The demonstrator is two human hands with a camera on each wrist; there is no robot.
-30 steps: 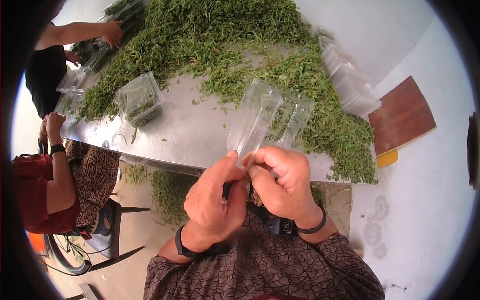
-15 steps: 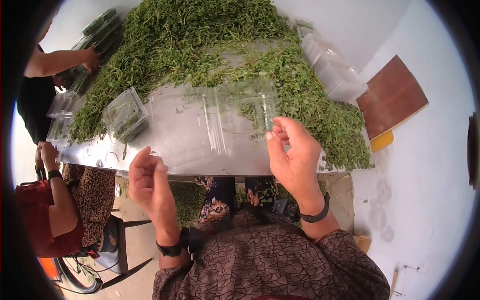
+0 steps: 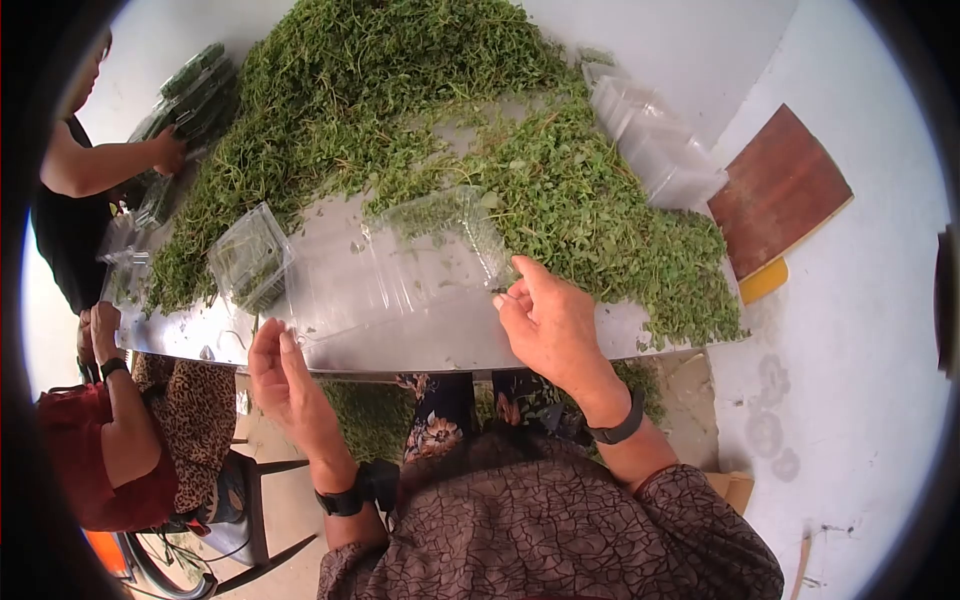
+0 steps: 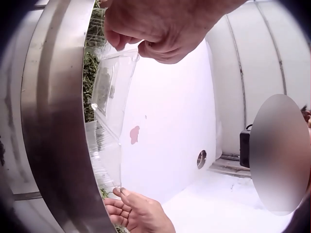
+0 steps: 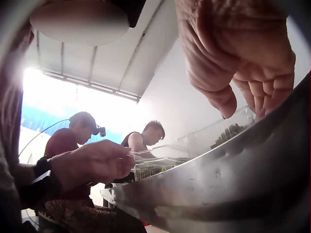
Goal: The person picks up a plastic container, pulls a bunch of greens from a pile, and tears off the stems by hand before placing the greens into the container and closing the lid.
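Observation:
A clear plastic clamshell container [image 3: 385,290] is spread open above the near part of the metal table, with some of the greens showing through it. My left hand [image 3: 295,395] pinches its left edge between thumb and fingers, as the right wrist view also shows. At the opposite side, my right hand [image 3: 555,330] pinches the container's near right corner. In the left wrist view, the clear sheet [image 4: 109,90] stretches between my two hands. Just beyond my left hand, another clear container [image 3: 250,260] with some green stems stands on the table.
Leafy greens [image 3: 400,60] lie heaped across the back and right of the metal table [image 3: 450,345]. Nested clear containers [image 3: 655,150] stand at right, near a brown board [image 3: 785,190]. Filled containers [image 3: 195,95] are stacked at far left, beside two other people.
The container was folded between my close-together hands; it is now opened out flat. My left hand has moved left, away from my right. A person at left has shifted an arm near the stack.

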